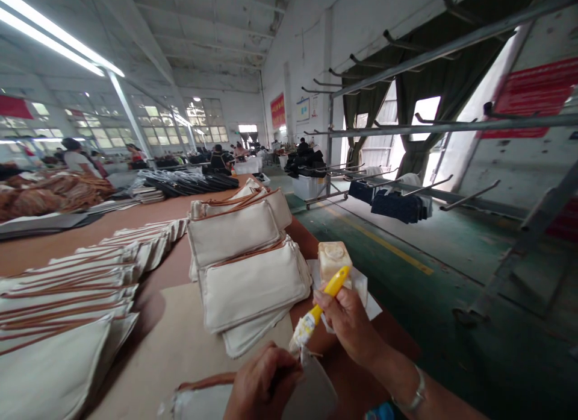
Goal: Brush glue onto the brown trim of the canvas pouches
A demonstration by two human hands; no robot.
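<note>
Brush (336,282) with a yellow handle, its bristles caked in a whitish substance, slants over the near end of a brown table (126,218), tip down at the upper edge of a pale piece (313,387). The right hand (350,320) grips its handle narrowly between thumb and fingers; the left hand (266,378) is curled closed, pinching the piece just beside the bristles, its fingertips partly hidden. With the bristles so loaded, light, short strokes along the edge would likely spread an even coat, the pinching fingers steadying the piece but clear of the wet part. Beyond the right hand, a pale, blocky container (333,256) stands on white sheets (374,308) at the table's right edge. Left of it lies a stack of cream pouches (255,284) with brown trim; farther left, an overlapping row of pouches (58,366). A metal rack (374,131) rises at right; people work in the blurred background.
</note>
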